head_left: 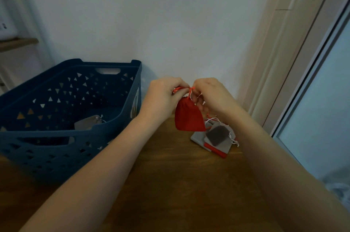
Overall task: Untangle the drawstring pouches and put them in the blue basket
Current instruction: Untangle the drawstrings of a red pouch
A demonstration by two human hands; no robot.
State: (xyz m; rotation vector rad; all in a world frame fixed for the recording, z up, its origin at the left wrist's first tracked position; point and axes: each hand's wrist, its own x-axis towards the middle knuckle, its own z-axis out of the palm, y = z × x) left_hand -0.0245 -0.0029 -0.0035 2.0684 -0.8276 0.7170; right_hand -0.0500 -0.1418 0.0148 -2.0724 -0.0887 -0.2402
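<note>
Pouch, red [188, 116]: small cloth drawstring bag, plain weave, matte, gathered tight at the neck and widening to a rounded, slightly flared bottom. It hung in the air above the far part of the wooden table [170, 174], between the two hands, its long axis near upright with a slight lean, neck uppermost and bottom toward the tabletop. Drawstring [182, 88]: red-orange cord, drawn out sideways from the neck and held taut. Left hand [162, 97]: fingers curled, pinching the cord at its left end. Right hand [212, 95]: fingers curled, pinching the cord just above the neck of the pouch. Heap of pouches [217, 137]: lay flat on the table just below and right of the hanging one, comprising a light grey piece, a darker grey piece on top and a red one showing at the lower edge, with white cords tangled about them; whether the red cord joined this tangle could not be told. Blue basket [121, 121]: plastic, triangular perforations, cut-out handles, stood on the table to the left, against the wall. Grey pouch [87, 123]: lay inside the basket on its floor, white cord at its end.
</note>
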